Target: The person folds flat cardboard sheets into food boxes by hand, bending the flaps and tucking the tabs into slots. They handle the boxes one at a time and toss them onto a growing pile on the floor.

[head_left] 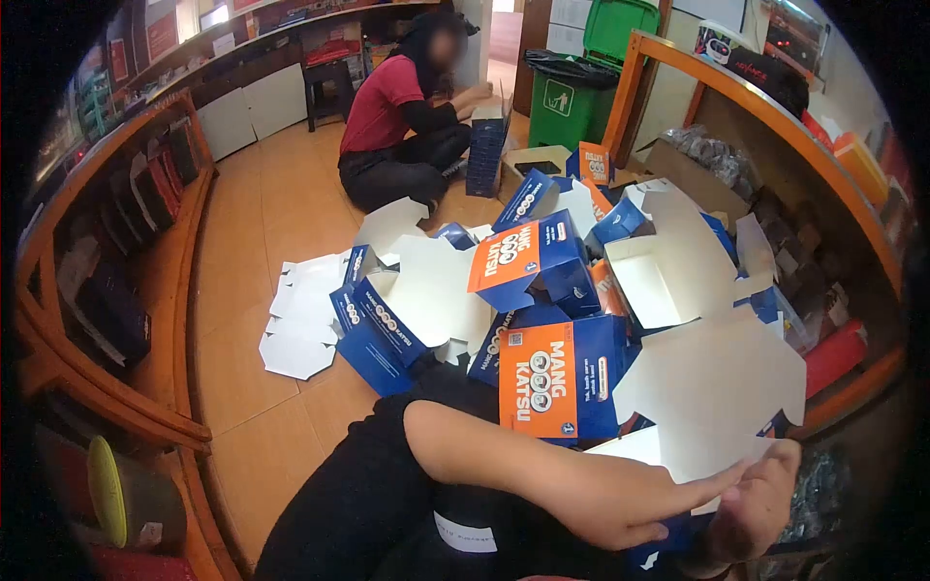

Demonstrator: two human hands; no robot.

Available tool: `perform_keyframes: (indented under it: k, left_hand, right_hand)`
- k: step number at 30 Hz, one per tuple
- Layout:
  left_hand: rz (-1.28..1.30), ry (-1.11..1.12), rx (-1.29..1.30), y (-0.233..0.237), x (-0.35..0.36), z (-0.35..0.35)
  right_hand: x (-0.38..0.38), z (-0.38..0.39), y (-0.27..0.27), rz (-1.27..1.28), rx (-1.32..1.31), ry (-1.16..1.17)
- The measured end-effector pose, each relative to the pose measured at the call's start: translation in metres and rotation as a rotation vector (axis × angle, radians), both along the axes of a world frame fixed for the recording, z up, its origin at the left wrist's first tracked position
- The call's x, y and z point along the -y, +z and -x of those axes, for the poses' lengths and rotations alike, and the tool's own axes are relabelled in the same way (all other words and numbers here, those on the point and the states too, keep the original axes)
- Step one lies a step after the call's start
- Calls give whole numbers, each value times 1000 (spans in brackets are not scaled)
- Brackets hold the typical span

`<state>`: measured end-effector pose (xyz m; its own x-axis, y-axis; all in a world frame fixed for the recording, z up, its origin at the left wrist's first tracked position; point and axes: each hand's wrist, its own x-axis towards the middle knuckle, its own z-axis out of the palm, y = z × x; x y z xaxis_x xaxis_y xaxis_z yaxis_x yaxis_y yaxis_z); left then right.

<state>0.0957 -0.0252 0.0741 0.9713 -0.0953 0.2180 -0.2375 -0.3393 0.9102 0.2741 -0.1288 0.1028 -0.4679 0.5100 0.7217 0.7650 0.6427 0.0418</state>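
In the lower right is a cardboard food box (712,387) with its white inside and raised lid flap facing me. My left hand (659,508) reaches across to its near edge, with the index finger stretched toward the right and the thumb lower down. Close against it, my right hand (760,504) has its fingers bent around the box's near right edge. Both hands overlap the box and hide part of its blue wall. Just left of them lies a folded box (547,382) with an orange side printed MANG KATSU.
More orange and blue boxes (523,261) and open white ones pile up ahead. Flat white blanks (300,324) lie on the tiled floor. A person (387,126) sits beyond, handling a box stack (484,155). A green bin (572,107) and wooden shelves (194,290) stand around.
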Motion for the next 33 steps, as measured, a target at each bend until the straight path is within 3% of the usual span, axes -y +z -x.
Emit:
perform_keyframes:
  k: [2,3,4,6,9,12,16,17,20,21,24,25,28,30,31,33]
  left_hand:
    - [-95,84,-32,8,-1,9]
    - [-53,180,51,0,-2,11]
    - [-28,213,119,-6,-5,12]
    - [24,280,263,-9,-10,16]
    - [3,351,380,-21,-8,14]
    - [-86,377,407,-28,-11,11]
    - [-170,468,188,-25,-18,11]
    - [-171,510,273,-37,-21,4]
    - [-220,494,186,-42,-19,1]
    - [-188,503,229,-45,-17,-1]
    - [-179,559,181,-48,-18,-3]
    - [-190,578,188,-49,-18,-4]
    - [-209,584,143,-47,-19,-4]
    - [-232,518,45,-37,-20,-1]
    - [-171,467,122,-40,-20,-2]
    - [-52,364,272,-54,-17,-5]
  right_hand:
    - [-8,2,-5,-319,-40,-34]
    - [-1,-10,-7,-470,24,-176]
    - [2,-29,-23,-612,-99,-193]
    - [3,-34,-35,-492,-398,-83]
    - [10,-13,-63,77,-817,-276]
    - [12,-19,-85,237,-913,-156]
    - [20,-53,-97,237,-691,44]
    - [22,-57,-96,247,-626,88]
    - [22,-63,-92,254,-426,223]
    - [8,-35,-69,436,-480,225]
    - [10,-16,-58,443,-477,-139]
    - [6,-4,-59,357,-619,-196]
    - [6,1,-63,284,-667,-258]
    - [8,-1,-64,373,-611,-154]
    - [9,-4,-64,411,-579,-101]
    - [25,-33,-111,257,-849,-126]
